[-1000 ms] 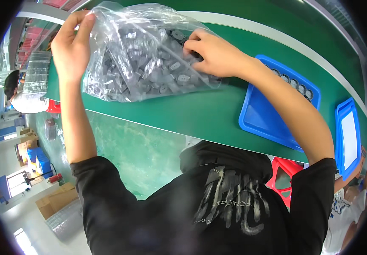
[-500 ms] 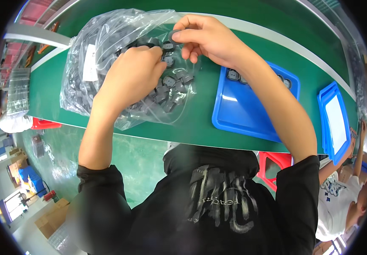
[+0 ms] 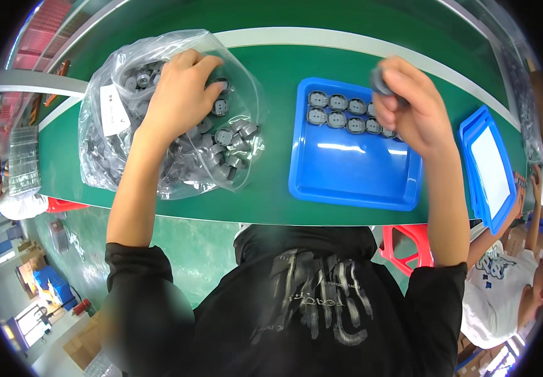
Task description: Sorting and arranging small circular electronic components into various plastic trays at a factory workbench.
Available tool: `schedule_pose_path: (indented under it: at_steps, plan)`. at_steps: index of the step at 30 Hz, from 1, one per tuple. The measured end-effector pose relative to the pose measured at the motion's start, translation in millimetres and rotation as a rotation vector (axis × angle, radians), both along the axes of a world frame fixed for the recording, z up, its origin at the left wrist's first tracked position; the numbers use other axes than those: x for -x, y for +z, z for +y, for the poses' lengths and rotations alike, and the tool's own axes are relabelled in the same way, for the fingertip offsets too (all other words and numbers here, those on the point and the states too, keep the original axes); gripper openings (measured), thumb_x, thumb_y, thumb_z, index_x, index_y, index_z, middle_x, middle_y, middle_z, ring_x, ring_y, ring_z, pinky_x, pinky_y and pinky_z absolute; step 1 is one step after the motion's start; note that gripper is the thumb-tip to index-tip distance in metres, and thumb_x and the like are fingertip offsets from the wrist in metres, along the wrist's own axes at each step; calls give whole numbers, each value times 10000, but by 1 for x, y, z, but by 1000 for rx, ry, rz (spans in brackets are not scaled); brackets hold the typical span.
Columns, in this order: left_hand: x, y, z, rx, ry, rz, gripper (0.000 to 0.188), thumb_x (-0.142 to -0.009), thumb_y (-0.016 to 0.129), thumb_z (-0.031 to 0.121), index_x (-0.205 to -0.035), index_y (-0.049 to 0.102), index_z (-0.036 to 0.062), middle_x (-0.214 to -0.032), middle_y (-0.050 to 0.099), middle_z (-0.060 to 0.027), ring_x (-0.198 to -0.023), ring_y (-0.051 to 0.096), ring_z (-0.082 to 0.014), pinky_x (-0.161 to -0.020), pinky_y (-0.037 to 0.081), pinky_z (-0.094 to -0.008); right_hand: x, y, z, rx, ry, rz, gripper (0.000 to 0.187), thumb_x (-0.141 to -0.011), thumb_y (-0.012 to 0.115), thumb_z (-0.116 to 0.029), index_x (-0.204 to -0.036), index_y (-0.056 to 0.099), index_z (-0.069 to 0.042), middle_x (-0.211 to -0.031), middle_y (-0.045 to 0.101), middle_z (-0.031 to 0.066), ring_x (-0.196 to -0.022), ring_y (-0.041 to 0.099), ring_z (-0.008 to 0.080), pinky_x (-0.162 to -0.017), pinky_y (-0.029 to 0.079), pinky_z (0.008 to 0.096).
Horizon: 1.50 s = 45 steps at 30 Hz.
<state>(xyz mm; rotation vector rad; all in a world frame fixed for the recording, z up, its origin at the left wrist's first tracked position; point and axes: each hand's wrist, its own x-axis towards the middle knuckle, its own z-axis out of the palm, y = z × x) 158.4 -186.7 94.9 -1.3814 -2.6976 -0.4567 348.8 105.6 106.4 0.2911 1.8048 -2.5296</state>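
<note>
A grey round part (image 3: 381,80) is pinched in the right hand (image 3: 409,103) above the blue tray (image 3: 353,173). Left of that tray on the green surface (image 3: 277,94), the left hand (image 3: 180,94) reaches into the clear bag (image 3: 108,151), fingers curled over more parts.

- Tabletop (image 3: 271,75): green, with a pale grey edge strip.
- Tray (image 3: 347,169): bright blue.
- Bag (image 3: 105,157): clear plastic, with a white label.
- Parts (image 3: 227,135): dark grey.
- Stool (image 3: 409,242): red.
</note>
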Motion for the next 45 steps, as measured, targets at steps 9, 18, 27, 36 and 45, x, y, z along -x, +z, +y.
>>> schedule_pose_path:
  at_steps: [9,18,27,36,45]
  plan:
    - [-5,10,0,-34,-110,108,269,-805,737,72,-1061,662,34,-1080,612,-137,-1054,554,-371,-933,464,-445,-132,-41,56,-811,-708,-105,101,-936,696,-83,-1000,637,-33,-781,564,0,-659,498,114,-598,388,246]
    - [-86,9,22,-109,-325,-274,325,-786,694,-58,-1096,668,36,-1057,608,-157,-955,623,-354,-826,521,-433,-176,-49,31,-1315,-515,-239,274,-829,766,-36,-1100,740,-5,-937,601,69,-781,574,165,-711,472,281]
    - [-68,-9,-1,3,-118,-250,214,-841,631,-48,-1046,671,1,-1031,620,-150,-983,624,-360,-839,518,-437,-175,-55,33,-1263,-538,-193,176,-831,737,7,-1004,707,17,-1209,660,73,-782,586,140,-715,482,264]
    - [-85,-1,0,29,-107,-305,204,-822,740,44,-1013,672,18,-960,601,-133,-915,617,-363,-796,511,-439,-174,-53,40,-1248,-485,-200,221,-829,728,21,-1038,663,-7,-1187,664,87,-794,552,143,-721,468,270]
    - [-77,-6,-5,-137,-23,-318,241,-831,699,-13,-1067,665,22,-1022,591,-134,-888,642,-350,-758,535,-422,-178,-52,40,-1351,-445,-187,211,-874,697,15,-1083,730,8,-1205,651,90,-1015,648,186,-804,502,272]
